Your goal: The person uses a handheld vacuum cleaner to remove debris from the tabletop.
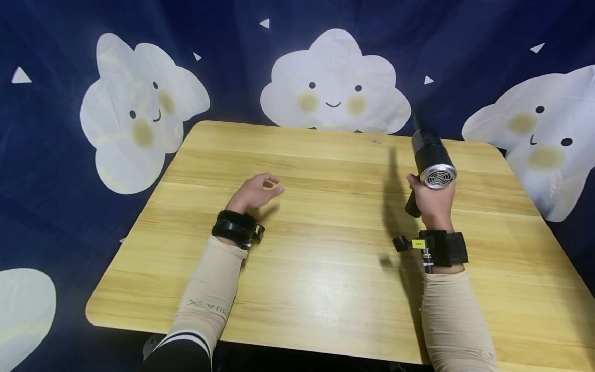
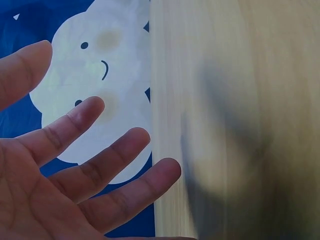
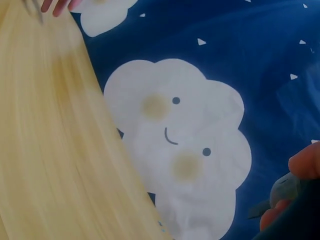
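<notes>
My right hand [image 1: 436,204] grips the handle of a black handheld vacuum cleaner [image 1: 429,155], raised over the right part of the table. Its silver rear grille faces me, and a narrow dark nozzle points away toward the curtain. In the right wrist view, only a thumb and fingertips [image 3: 304,162] show at the right edge, with a translucent part of the vacuum cleaner [image 3: 285,189] between them. My left hand [image 1: 256,191] hovers above the table's left half, holding nothing. Its fingers are spread and relaxed in the left wrist view, the palm [image 2: 30,200] showing.
A light wood-grain table [image 1: 316,279] with rounded corners spans the view. Behind it hangs a dark blue curtain [image 1: 232,82] printed with smiling white clouds and small triangles. Black camera straps [image 1: 234,226] circle both wrists. The vacuum's long shadow falls left of the right hand.
</notes>
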A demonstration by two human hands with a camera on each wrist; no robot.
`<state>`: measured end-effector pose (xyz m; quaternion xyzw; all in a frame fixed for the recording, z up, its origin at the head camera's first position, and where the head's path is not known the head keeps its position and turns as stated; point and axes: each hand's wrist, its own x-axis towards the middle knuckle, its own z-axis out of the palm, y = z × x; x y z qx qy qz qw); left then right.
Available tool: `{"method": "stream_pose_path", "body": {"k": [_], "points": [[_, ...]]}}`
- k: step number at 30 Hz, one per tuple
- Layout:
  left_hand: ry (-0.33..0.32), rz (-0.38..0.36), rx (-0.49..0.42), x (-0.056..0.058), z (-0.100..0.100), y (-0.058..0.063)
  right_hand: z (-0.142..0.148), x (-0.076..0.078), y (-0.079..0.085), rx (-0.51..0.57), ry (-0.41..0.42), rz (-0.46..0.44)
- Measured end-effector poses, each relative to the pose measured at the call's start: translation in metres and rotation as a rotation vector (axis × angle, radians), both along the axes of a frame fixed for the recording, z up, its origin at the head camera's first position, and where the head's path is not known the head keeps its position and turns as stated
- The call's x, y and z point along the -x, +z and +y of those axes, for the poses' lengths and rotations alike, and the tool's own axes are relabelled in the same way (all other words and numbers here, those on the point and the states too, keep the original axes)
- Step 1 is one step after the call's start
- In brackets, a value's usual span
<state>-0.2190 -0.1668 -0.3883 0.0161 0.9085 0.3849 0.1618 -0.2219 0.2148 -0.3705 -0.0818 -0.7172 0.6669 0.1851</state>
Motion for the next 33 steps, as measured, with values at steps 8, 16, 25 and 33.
{"method": "stream_pose_path", "body": {"k": [8, 16, 25, 33], "points": [[0.005, -0.012, -0.008, 0.000, 0.001, 0.001, 0.000, 0.007, -0.011, -0.070, -0.013, -0.134], [0.007, -0.014, -0.010, 0.000, 0.002, 0.000, 0.003, 0.010, -0.013, 0.033, 0.004, -0.066], [0.001, -0.014, -0.017, -0.001, 0.002, 0.001, 0.012, 0.015, -0.012, -0.038, 0.032, -0.132], [0.009, -0.009, -0.014, -0.001, 0.000, -0.001, 0.012, 0.023, -0.016, -0.160, 0.058, -0.223]]}}
